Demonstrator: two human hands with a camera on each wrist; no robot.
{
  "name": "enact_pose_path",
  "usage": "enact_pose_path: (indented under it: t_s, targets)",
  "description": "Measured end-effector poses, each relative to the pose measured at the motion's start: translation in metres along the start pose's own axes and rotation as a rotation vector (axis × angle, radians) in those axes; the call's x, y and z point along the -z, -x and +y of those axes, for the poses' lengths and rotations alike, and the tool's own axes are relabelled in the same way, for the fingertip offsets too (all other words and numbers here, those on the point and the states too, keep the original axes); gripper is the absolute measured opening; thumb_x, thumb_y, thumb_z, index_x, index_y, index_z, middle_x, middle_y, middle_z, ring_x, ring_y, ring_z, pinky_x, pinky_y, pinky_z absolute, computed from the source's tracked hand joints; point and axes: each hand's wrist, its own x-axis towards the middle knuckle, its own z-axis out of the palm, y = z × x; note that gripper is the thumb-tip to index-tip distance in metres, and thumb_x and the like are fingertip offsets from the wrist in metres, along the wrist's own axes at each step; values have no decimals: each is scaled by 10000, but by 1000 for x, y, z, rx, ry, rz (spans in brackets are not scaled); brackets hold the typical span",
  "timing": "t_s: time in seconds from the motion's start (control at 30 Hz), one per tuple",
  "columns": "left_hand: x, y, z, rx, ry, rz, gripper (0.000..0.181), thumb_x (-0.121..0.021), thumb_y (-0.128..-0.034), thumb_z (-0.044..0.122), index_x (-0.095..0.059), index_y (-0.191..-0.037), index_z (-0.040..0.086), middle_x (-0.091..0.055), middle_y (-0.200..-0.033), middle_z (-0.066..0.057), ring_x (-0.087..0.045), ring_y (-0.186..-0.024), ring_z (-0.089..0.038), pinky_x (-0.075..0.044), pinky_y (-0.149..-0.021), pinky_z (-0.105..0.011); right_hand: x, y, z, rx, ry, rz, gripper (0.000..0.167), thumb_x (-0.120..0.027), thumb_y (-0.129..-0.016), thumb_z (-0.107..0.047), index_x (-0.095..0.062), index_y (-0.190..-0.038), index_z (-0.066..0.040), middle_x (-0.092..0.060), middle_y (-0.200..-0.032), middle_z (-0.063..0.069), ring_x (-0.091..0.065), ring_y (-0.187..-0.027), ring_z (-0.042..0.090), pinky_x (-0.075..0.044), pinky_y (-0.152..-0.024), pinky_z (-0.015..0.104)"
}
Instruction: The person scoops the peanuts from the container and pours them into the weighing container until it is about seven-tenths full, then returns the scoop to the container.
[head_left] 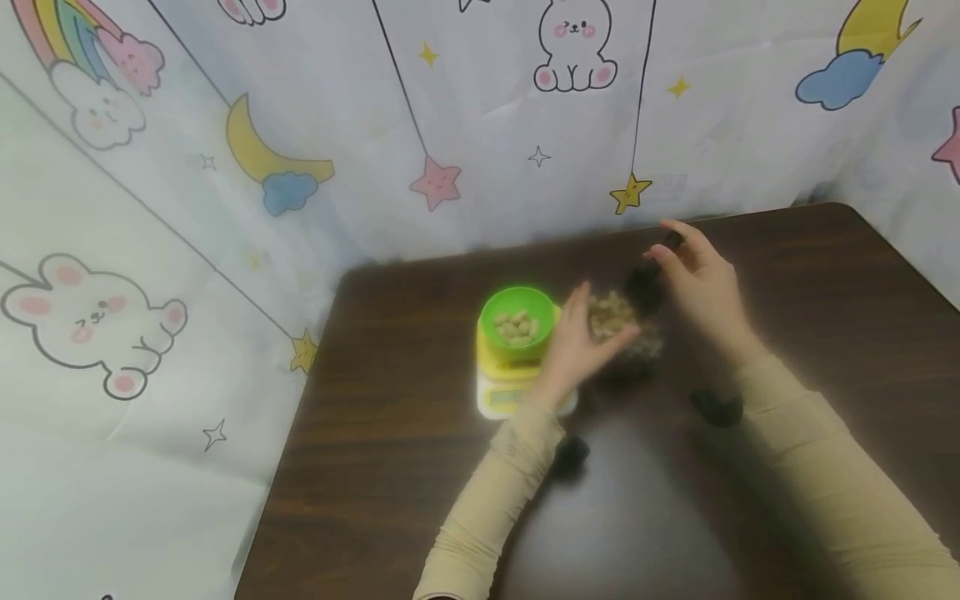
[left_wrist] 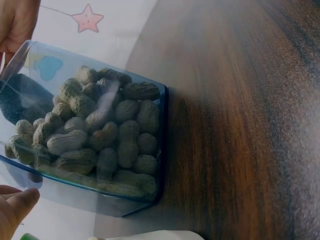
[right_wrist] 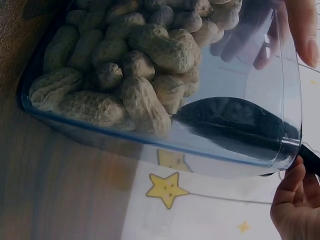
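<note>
1. Pale yellow sleeves (head_left: 487, 492) are seen nearest the head camera, reaching from the bottom edge over a dark brown table (head_left: 360, 433).
2. Between the two hands, a clear container (left_wrist: 107, 204) is set on the table, just to the right of a kitchen scale (head_left: 491, 362). Its lower part is filled with peanuts (left_wrist: 95, 120) in their shells.
3. By the right hand (head_left: 708, 287), the thin handle of a black scoop (right_wrist: 230, 120) is pinched between thumb and fingers. The scoop's broad end is held inside the container, its tip by the peanuts.
4. By the left hand (head_left: 572, 342), the container's side is touched. Its fingers are straightened and spread, with the thumb held apart; how firmly the wall is pressed cannot be told.
5. On the yellow-and-white scale, a bright green bowl (head_left: 517, 298) is placed, with more peanuts lying in it. The figures on the display (head_left: 510, 398) are too blurred to be read.
6. Behind the table, a white hanging (head_left: 495, 117) is printed with bunnies, stars, moons and clouds.
</note>
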Motion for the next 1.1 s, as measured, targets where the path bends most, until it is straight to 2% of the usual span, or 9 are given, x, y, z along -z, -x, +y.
enact_pose_path:
  t_s: [0.13,0.23,0.33,0.47,0.57,0.63,0.93,1.1]
  targets:
    - [-2,0,0,-5,9,26,1008,-644,-734,645,-165,-1496,193,-300,-1528,-50,-345,-1384,-197,-318,-1144,-345,-3,1,2,7,19,-25,347,-546,-902,-458,-526,-1236,-365,-602,-846,-273,-537,-717,-38,-397,-582,151]
    - [-4,1,1,27,42,39,1031,-638,-704,683,-152,-1496,236,-318,-1521,-26,-373,-1367,-189,-336,-1133,-353,-5,1,6,-16,3,-62,346,-571,-887,-456,-538,-1193,-296,-629,-877,-199,-575,-715,-39,-444,-585,123]
    - [-6,2,2,65,77,48,1042,-626,-676,719,-142,-1491,285,-309,-1524,7,-368,-1370,-185,-341,-1129,-378,-11,-1,26,-34,-31,-73,368,-603,-869,-448,-537,-1179,-262,-664,-944,-99,-632,-731,-5,-509,-611,133]
    - [-7,3,3,79,95,57,1040,-632,-668,719,-149,-1488,299,-308,-1524,14,-366,-1372,-189,-343,-1127,-387,-14,-1,38,-36,-80,-57,387,-631,-858,-415,-540,-1179,-220,-677,-942,-118,-665,-718,44,-542,-594,169]
    - [-8,3,4,79,104,61,1037,-640,-671,707,-157,-1488,287,-309,-1524,9,-367,-1371,-190,-342,-1127,-383,-10,3,27,-39,-94,-51,372,-637,-859,-393,-539,-1162,-200,-659,-900,-187,-666,-692,34,-545,-572,176]
    - [-8,4,4,82,111,61,1039,-644,-670,703,-161,-1488,282,-309,-1524,9,-365,-1371,-188,-339,-1128,-382,-9,4,23,-56,-91,-40,355,-641,-853,-403,-545,-1146,-226,-658,-890,-193,-665,-682,28,-548,-555,198]
    - [-7,4,6,86,106,55,1030,-674,-687,654,-154,-1489,272,-291,-1530,12,-352,-1379,-185,-337,-1131,-382,-9,7,20,-144,-107,3,441,-664,-814,-452,-538,-1118,-158,-665,-826,-172,-676,-670,36,-564,-551,228]
    - [-7,4,5,95,118,51,1026,-679,-691,644,-145,-1489,282,-293,-1529,19,-353,-1379,-184,-336,-1131,-387,-7,8,19,-142,-141,-21,378,-686,-815,-397,-551,-1095,-182,-677,-820,-147,-680,-684,47,-563,-537,234]
